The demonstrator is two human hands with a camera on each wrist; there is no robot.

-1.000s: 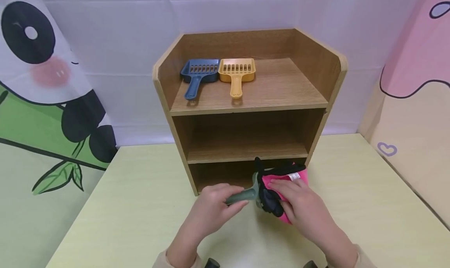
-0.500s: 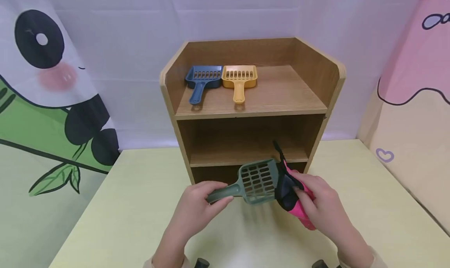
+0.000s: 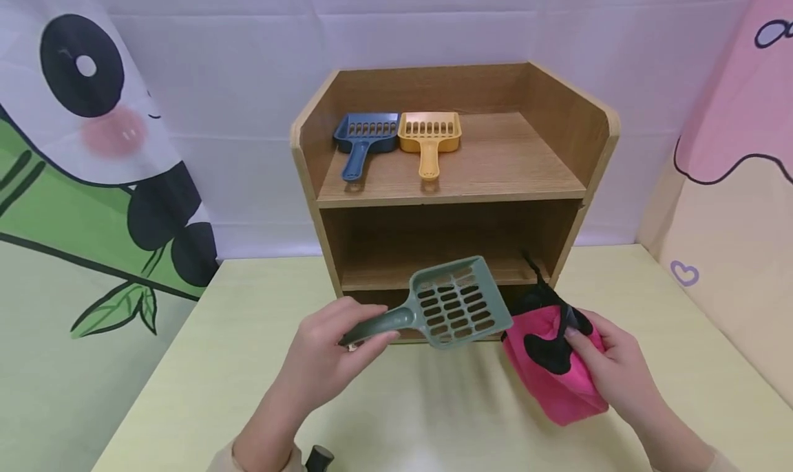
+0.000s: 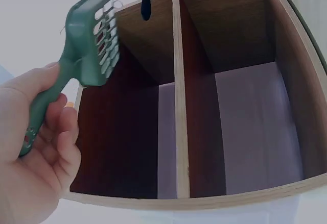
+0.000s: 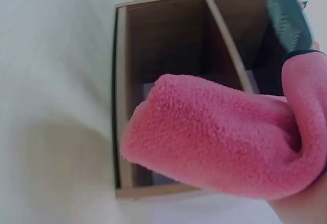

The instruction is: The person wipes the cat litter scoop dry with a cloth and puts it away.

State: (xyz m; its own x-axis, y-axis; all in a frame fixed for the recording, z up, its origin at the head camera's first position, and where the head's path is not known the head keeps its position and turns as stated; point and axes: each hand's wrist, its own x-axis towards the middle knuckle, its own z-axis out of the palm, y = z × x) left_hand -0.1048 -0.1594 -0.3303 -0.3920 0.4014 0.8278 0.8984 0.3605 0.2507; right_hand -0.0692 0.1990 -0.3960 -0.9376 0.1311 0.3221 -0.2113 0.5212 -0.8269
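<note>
A grey-green slotted litter scoop (image 3: 410, 315) is held by its handle in my left hand (image 3: 322, 355), above the table in front of the shelf. Its slotted head points right and tilts upward. In the left wrist view the fingers (image 4: 64, 147) curl round the handle of the green scoop (image 4: 84, 45). My right hand (image 3: 619, 369) pinches a pink and black cloth (image 3: 551, 393) just right of the scoop head. The cloth hangs down, with a thin black strap at its top. Close up in the right wrist view, the fluffy pink cloth (image 5: 204, 132) covers most of that hand.
A wooden shelf unit (image 3: 508, 169) stands at the back of the pale table (image 3: 260, 362). On its top board lie a blue scoop (image 3: 361, 145) and a yellow scoop (image 3: 429, 145), side by side. Behind is a printed curtain (image 3: 260, 80).
The cloth has come away from the scoop head and moved right with my right hand, unfolding downward. My left hand has moved left, and the scoop's slotted face has turned into view.
</note>
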